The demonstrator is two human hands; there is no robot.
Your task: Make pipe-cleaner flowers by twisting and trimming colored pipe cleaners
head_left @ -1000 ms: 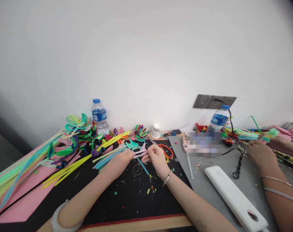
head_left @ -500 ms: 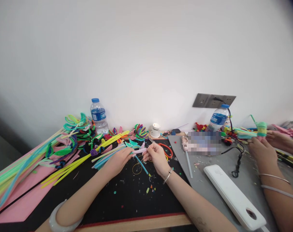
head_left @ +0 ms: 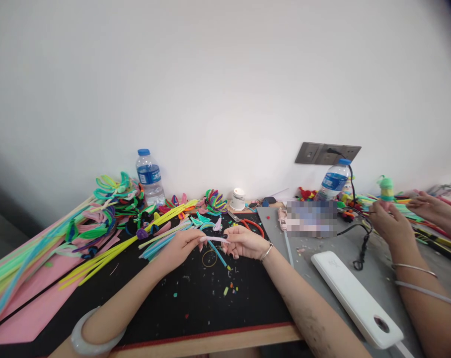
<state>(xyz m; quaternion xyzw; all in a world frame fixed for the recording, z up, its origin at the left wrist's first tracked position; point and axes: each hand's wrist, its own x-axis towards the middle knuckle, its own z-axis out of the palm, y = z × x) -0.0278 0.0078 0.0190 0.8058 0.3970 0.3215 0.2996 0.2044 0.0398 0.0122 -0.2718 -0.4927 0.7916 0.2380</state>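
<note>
A short pale pink pipe-cleaner piece (head_left: 215, 239) is stretched between my two hands above the black mat (head_left: 210, 308). My left hand (head_left: 186, 247) pinches its left end between thumb and fingers. At the right end, my right hand (head_left: 242, 242) holds it, palm turned partly up and dark nails showing. Just below the piece, a blue strip (head_left: 218, 254) lies on the mat beside a thin ring (head_left: 209, 258). Orange-handled scissors (head_left: 252, 226) rest behind my right hand.
Pipe-cleaner bundles (head_left: 28, 261) and a water bottle (head_left: 150, 178) stand left. On the right are a white device (head_left: 354, 298), a glue gun (head_left: 282, 219), another bottle (head_left: 334, 181), and a person's hands (head_left: 393, 221) with a green-yellow piece (head_left: 386, 189). Several scraps dot the mat.
My right hand has rolled over, showing its fingers and more of the pink piece. The view has shifted slightly. The other person's hand has moved left with the green-yellow piece.
</note>
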